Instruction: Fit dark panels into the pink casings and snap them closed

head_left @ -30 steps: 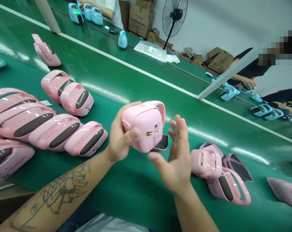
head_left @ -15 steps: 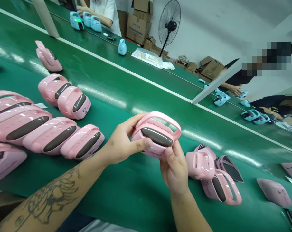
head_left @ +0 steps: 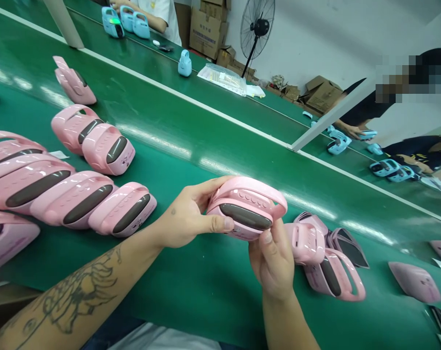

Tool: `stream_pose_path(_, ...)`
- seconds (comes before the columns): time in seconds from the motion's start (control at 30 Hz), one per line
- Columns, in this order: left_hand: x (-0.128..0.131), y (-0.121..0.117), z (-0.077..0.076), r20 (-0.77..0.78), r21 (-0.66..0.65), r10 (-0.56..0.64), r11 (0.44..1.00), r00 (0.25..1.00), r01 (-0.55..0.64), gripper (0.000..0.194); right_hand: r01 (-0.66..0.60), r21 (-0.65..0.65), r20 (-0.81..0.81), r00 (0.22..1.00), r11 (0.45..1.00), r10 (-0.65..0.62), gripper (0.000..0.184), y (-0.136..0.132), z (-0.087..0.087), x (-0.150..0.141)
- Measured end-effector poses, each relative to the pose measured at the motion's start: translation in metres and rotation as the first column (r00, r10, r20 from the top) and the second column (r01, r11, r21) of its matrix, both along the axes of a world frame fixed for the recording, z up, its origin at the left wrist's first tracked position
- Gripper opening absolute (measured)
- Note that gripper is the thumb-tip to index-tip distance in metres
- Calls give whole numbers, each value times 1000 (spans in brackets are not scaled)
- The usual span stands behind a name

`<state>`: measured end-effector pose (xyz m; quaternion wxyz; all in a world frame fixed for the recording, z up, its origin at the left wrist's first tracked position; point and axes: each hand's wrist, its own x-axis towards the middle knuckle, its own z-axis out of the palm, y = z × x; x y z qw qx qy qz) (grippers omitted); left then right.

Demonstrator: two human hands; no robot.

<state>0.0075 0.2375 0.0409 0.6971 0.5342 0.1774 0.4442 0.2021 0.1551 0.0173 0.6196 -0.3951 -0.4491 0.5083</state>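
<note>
Between my two hands is a pink plastic casing (head_left: 247, 201) with a carrying handle, a row of small buttons and a dark oval window. My left hand (head_left: 196, 214) grips its left end, thumb across the front below the window. At the lower right corner my right hand (head_left: 273, 257) pinches it with thumb and fingers. The casing is held above the green work surface, window tilted up toward me. Just right of my right hand lie a pink casing (head_left: 308, 243) showing a slotted side and another handled casing (head_left: 331, 274) with a dark window.
Several pink casings (head_left: 89, 197) crowd the left side; a lone one (head_left: 74, 82) lies farther back. Pink panels (head_left: 349, 248) and a pink shell (head_left: 415, 281) are at right. Beyond a white divider strip (head_left: 191, 99), people handle blue casings (head_left: 339, 142). A fan (head_left: 258, 26) stands behind.
Both hands have shifted slightly right with the pink casing. It has turned a little, so its buttons show more fully below the handle. The hold stays the same.
</note>
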Motion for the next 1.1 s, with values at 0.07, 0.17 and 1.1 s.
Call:
stream_pose_path(0.07,1,0,0,5,-21,-8,1000,1000,8,62,1,9,14,1000,1000,-1,47,-2,-2,2)
stream_pose_path(0.17,1,2,-1,12,-40,-20,999,1000,21,56,-14,0,34,999,1000,14,49,-2,-2,7)
stream_pose_path(1.1,48,2,-9,-61,-115,610,782,790,-613,81,386,272,326,825,881,-462,72,16,-4,-31)
